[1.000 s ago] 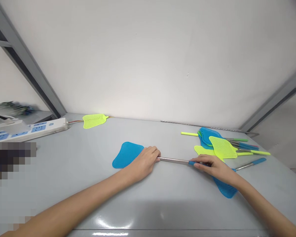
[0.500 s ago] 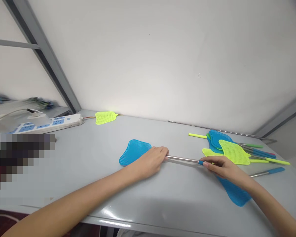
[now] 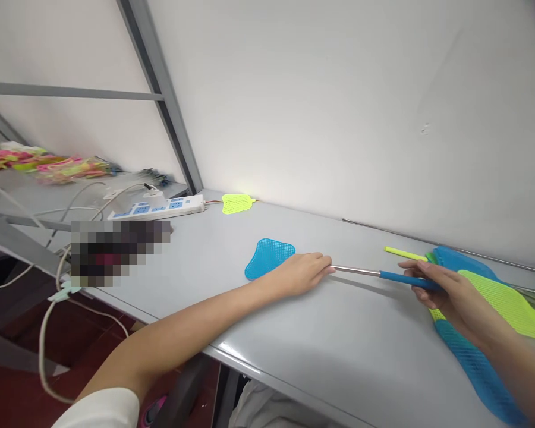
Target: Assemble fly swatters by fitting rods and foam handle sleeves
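A blue fly swatter (image 3: 268, 259) lies across the middle of the table, its perforated head to the left and a metal shaft running right to a blue grip. My left hand (image 3: 308, 273) is closed over the shaft just beside the head. Toward the grip's right end, my right hand (image 3: 455, 292) holds it between thumb and fingers, slightly above the table. Under and behind that hand lie several other swatters, among them a yellow-green swatter (image 3: 502, 300) and a blue swatter head (image 3: 477, 362).
A yellow-green swatter head (image 3: 237, 204) lies by the wall, near a white power strip (image 3: 160, 208) with cables. A thin metal rod (image 3: 383, 230) runs along the table's back edge. A blurred-out dark object (image 3: 120, 252) is at the left. Colourful bundles (image 3: 71, 168) lie on another table.
My right hand has moved from the grip's front end rightward along it, so more of the blue grip shows. My left hand stays on the shaft. The view has turned left.
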Tool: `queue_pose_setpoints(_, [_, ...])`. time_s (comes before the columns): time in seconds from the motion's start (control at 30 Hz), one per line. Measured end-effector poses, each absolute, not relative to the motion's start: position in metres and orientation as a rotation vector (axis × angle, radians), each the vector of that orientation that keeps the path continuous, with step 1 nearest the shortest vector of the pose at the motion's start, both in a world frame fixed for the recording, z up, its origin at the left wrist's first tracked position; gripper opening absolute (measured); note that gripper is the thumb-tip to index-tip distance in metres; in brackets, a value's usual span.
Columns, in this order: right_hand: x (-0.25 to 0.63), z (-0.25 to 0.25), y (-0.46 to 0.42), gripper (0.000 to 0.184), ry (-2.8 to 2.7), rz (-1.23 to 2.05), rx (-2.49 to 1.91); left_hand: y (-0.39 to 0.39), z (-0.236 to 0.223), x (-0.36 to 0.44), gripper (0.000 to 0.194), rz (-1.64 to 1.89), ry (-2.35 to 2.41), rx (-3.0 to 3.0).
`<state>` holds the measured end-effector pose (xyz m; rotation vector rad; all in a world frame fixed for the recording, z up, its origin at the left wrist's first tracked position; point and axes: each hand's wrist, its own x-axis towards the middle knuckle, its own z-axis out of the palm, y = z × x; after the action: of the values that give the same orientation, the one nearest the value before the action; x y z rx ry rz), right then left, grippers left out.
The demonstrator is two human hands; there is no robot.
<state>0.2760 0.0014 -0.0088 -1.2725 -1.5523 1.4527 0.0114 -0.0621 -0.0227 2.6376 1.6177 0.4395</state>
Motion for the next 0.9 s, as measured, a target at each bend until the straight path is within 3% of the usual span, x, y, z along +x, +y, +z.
queue_pose_setpoints(0.4, [0.259, -0.027, -0.024, 0.053, -2.328, 1.523, -1.371, -0.068, -0.035, 0.024, 0.032, 0.265, 1.412, 2.725])
queue_pose_setpoints(0.9, [0.255, -0.028, -0.031, 0.048, -2.234, 1.615, -1.302, -0.075, -0.03, 0.029, 0.032, 0.228, 1.429, 2.683])
